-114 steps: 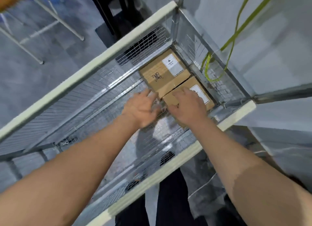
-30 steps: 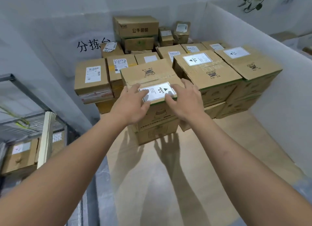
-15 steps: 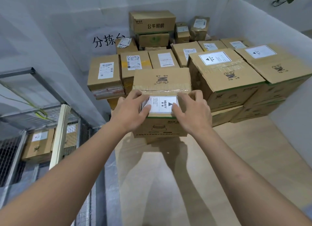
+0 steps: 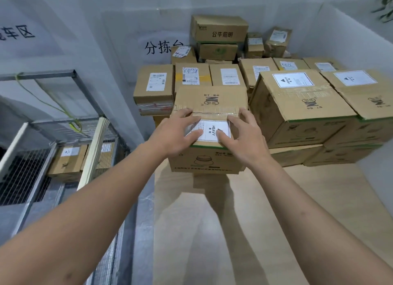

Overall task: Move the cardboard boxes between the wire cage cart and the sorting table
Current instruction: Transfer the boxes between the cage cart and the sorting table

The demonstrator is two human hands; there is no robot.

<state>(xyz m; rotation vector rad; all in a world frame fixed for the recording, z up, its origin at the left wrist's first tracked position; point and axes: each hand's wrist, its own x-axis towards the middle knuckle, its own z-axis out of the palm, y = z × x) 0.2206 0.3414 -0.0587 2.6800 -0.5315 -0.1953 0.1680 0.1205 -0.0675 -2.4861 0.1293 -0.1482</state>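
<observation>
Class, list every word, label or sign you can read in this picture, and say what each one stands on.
"HEAVY": white label on the front box.
"HEAVY": upside-down label on the large box to its right.
"公牛照明": side of the topmost box at the back.
"分拣台": wall sheet.
"车区": wall at far left, cut off.
Shipping labels and small print on the boxes: too small to read.

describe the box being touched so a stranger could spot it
On the pale table, cardboard boxes pile up at the far end. The box stands at the pile's front, nearest the camera. It alone has a left hand and a right hand on its top, flanking a white HEAVY label.
</observation>
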